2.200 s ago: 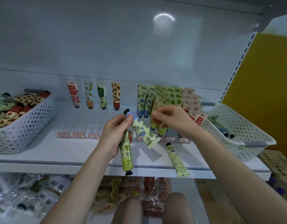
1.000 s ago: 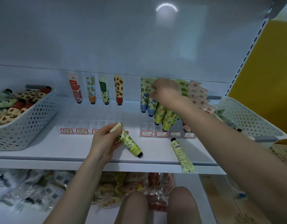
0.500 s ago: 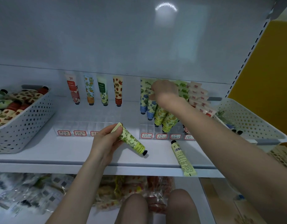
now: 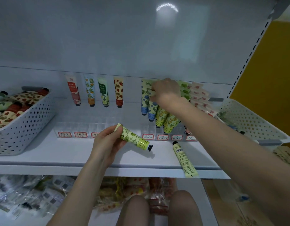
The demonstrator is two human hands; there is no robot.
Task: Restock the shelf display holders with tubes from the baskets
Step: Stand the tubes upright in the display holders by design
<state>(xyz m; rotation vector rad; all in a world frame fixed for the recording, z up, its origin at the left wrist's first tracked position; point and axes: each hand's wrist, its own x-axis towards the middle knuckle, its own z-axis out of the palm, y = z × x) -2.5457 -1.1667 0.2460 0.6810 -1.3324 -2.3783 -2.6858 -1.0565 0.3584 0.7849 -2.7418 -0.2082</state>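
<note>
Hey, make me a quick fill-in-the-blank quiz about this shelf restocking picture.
The left hand holds a green tube with a ____ cap.
The right hand reaches the blue-flowered tubes, standing cap ____.
The left holder displays ____ standing tubes.
A pale yellow tube lies loose on the ____.
Missing: black; down; four; shelf.

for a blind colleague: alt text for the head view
A person's left hand holds a green leaf-print tube over a white shelf while the right hand reaches among standing tubes in a display holder. A pale tube lies nearby.
</note>
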